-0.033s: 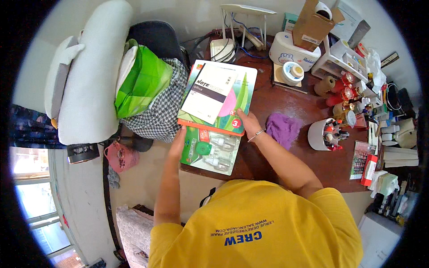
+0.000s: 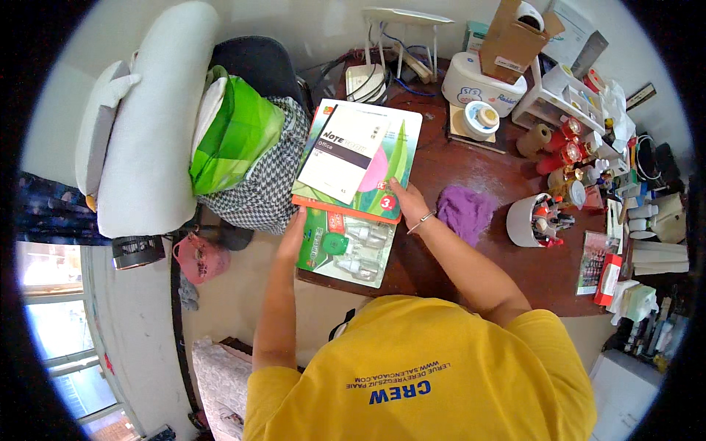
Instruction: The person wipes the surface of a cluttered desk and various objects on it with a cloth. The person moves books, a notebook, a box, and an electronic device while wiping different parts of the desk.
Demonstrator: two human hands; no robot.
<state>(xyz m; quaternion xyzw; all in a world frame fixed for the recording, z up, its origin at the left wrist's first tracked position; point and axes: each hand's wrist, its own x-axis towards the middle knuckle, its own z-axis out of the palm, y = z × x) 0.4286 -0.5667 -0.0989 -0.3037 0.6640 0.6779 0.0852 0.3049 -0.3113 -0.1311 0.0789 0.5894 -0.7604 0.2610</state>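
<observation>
A large green-and-white book (image 2: 391, 165) with leaves on its cover is held at its near edge by both my hands. On top of it lies a smaller white notebook (image 2: 340, 173) with a dark band. My right hand (image 2: 410, 204) grips the near right corner, thumb on the cover and fingers mostly hidden underneath. My left hand (image 2: 294, 226) closes on the near left corner, its fingers partly hidden by the book. A green blister pack (image 2: 362, 253) with a green round piece and clear bottles sticks out from beneath the book, at the desk's front edge.
Right of my hands, a purple cloth (image 2: 465, 213) and a white pen cup (image 2: 521, 224) stand on the brown desk (image 2: 434, 275). Bottles and a white organizer (image 2: 562, 95) crowd the right side. Left are a green bag (image 2: 232, 140) and a white roll (image 2: 158, 117).
</observation>
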